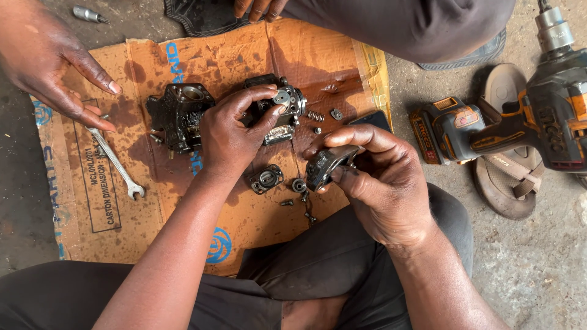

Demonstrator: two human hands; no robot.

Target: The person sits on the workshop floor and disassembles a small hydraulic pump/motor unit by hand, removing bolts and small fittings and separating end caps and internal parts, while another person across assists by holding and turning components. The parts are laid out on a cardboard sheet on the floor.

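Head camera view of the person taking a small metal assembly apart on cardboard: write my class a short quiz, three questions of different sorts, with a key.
1. True or false: the right hand holds a dark metal part off the cardboard.
2. Which tool lies on the cardboard near the other person's hand? A) spanner B) hammer C) pliers
3. Fill in: the left hand grips the metal assembly, and beside it sits a black ___.

Key
1. True.
2. A, the spanner.
3. Housing. The cordless drill lies off the cardboard, on the ground.
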